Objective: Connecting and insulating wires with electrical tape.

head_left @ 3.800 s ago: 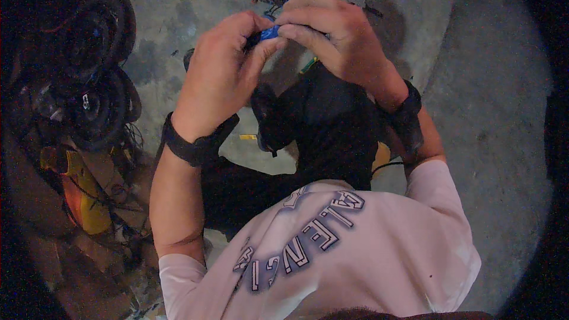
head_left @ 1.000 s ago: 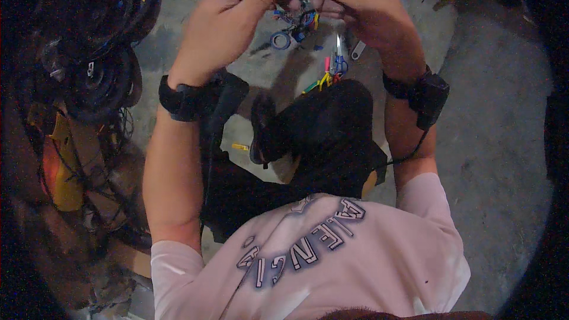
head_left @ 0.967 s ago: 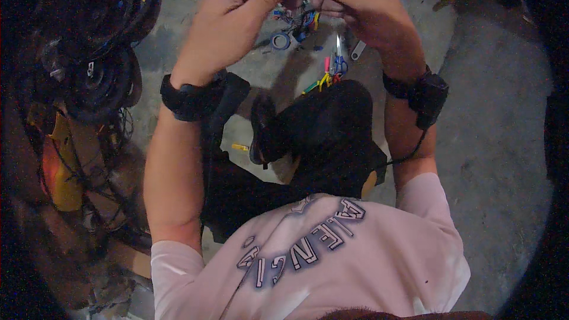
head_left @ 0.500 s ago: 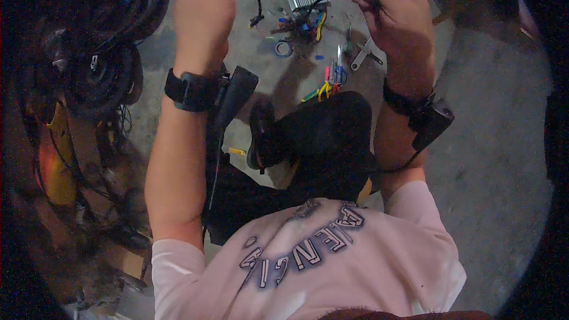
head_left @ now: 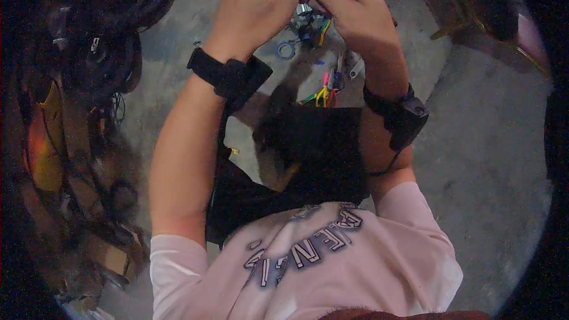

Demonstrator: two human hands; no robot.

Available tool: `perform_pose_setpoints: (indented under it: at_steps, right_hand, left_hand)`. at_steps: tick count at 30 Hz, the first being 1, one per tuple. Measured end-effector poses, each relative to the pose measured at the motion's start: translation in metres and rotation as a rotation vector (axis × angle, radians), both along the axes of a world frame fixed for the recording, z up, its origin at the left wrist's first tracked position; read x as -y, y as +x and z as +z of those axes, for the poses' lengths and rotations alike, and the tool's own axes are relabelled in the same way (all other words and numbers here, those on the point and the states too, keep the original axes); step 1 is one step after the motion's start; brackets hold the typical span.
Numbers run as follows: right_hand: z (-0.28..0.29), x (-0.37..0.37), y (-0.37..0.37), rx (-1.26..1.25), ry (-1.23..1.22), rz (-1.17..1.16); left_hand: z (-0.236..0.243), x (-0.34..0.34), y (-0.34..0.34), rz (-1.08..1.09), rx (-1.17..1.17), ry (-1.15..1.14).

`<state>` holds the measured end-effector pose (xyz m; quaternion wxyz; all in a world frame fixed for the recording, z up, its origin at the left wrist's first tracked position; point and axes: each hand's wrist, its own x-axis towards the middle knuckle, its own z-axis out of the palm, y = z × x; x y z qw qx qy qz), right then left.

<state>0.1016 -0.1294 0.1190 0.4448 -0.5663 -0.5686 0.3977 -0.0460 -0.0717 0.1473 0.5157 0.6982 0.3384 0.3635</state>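
Observation:
At the top edge my left hand point(head_left: 261, 6) and my right hand point(head_left: 349, 9) meet, fingertips pinched together. Whatever they grip is hidden by the fingers and cut off by the frame. Beneath them on the floor, partly covered, lie a silvery metal box point(head_left: 304, 8) and a bundle of coloured wires point(head_left: 323, 32). A roll of blue tape point(head_left: 285, 51) rests just below my left hand. Closer to my legs are hand tools with yellow and red handles point(head_left: 325, 96) and a grey metal tool point(head_left: 356, 69).
Dark wheels or tyres point(head_left: 112, 65) fill the left side. Below them stand a yellow-orange part point(head_left: 47, 148) and a cardboard box point(head_left: 112, 259). My bent leg point(head_left: 314, 142) is in front of me on the grey concrete floor point(head_left: 486, 160). A dark object point(head_left: 468, 0) occupies the upper right.
Both hands have come together, the left moving right and the right moving left. The black cable seen at my right hand is now out of sight, and the metal box is mostly covered.

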Motion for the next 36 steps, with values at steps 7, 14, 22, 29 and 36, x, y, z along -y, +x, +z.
perform_pose_setpoints:
  at_steps: [7,14,22,29,36]
  right_hand:
    - [-0.018,-0.008,0.003,0.193,0.083,-0.026]
    - [-0.01,-0.009,-0.002,-0.436,-0.079,-0.239]
    - [-0.083,-0.029,0.032,-0.145,-0.092,0.091]
    - [-0.086,-0.052,0.064,-0.09,-0.017,-0.106]
    - [-0.106,-0.087,0.122,-0.114,-0.338,-0.326]
  left_hand:
    - [-0.008,-0.001,0.0,-0.082,-0.396,0.016]
    - [-0.029,-0.016,-0.004,-0.235,-0.406,0.158]
    - [-0.011,-0.034,-0.013,-0.056,-0.536,0.186]
    - [0.0,-0.062,-0.013,0.092,-0.516,-0.003]
    - [0.004,-0.101,0.006,0.089,-0.719,-0.103]
